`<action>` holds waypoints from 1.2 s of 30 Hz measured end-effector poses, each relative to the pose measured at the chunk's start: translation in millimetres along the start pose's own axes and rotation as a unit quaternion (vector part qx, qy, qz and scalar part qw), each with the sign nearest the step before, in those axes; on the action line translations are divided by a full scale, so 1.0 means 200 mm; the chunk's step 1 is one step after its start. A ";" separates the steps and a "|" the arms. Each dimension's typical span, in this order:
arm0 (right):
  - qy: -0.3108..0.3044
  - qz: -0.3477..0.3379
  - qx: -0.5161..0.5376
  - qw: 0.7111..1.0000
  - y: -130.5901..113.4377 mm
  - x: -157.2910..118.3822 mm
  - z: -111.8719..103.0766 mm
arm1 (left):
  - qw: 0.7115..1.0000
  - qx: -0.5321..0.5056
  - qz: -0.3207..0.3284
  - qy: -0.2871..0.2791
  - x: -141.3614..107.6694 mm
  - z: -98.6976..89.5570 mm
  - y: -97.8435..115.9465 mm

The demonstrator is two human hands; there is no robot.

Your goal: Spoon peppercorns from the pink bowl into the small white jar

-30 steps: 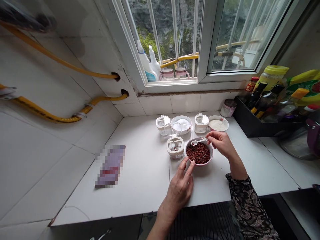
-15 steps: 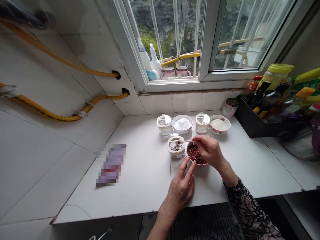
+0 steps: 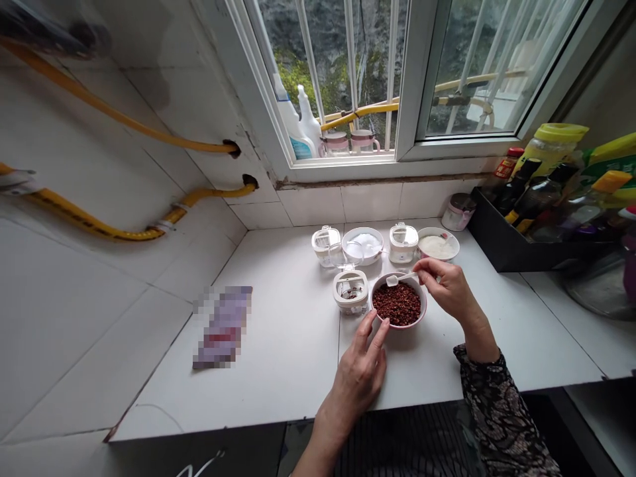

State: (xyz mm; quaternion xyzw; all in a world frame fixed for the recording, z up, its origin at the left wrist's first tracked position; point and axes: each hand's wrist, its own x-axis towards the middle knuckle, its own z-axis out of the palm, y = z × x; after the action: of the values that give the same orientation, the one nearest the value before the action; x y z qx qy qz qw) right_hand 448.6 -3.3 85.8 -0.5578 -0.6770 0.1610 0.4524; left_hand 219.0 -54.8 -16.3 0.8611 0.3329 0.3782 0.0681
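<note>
My right hand [image 3: 447, 288] pinches the handle of a small white spoon [image 3: 397, 279]. The spoon's head is over a pink-rimmed bowl [image 3: 424, 311] filled with reddish-brown peppercorns [image 3: 395, 306]. Two outstretched fingertips of my left hand [image 3: 362, 368] touch the bowl's near left rim, the fingers apart. Just left of the bowl stands a white seasoning jar [image 3: 350, 306], its clear lid up, with a few dark grains inside. Behind it are another lidded jar [image 3: 326, 255] and a bowl of white grains [image 3: 364, 244]. Further right sit a third jar [image 3: 403, 252] and a bowl of off-white powder [image 3: 437, 247].
A black box [image 3: 511, 248] of bottles stands at the right, beside a dark-lidded jar [image 3: 457, 213]. On the left of the white counter [image 3: 278, 358] lies a blurred purple packet [image 3: 223, 328]. A window [image 3: 342, 162] is behind, and yellow pipes [image 3: 199, 199] run along the left wall.
My right hand has moved right with the spoon, from above the open jar to above the peppercorns. More grains show in that jar. My left hand has stayed at the bowl.
</note>
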 end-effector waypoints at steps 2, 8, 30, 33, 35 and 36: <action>-0.035 0.011 -0.008 0.999 0.00 0.00 0.01 | 1.000 0.000 -0.001 -0.003 0.00 0.00 0.00; -0.084 0.049 -0.007 0.995 -0.02 -0.01 0.09 | 1.000 -0.006 0.002 0.005 0.00 0.00 0.00; -0.007 0.170 0.212 0.962 -0.01 0.03 0.04 | 1.000 0.009 0.005 0.004 0.00 0.00 0.00; 0.006 0.153 0.238 0.959 -0.03 0.03 0.08 | 1.000 0.009 0.003 0.001 0.00 0.00 0.00; 0.017 0.126 0.234 0.964 -0.06 0.02 0.12 | 1.000 0.008 0.004 0.001 0.00 0.00 0.00; 0.024 0.105 0.219 0.970 -0.07 0.01 0.15 | 1.000 0.006 0.005 0.002 0.00 0.00 0.00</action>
State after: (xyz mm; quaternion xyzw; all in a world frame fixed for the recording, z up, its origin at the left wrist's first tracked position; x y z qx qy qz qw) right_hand 416.0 2.5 81.6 -0.5168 -0.5516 0.3389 0.5602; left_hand 219.4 -54.0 -17.1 0.8626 0.3310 0.3778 0.0601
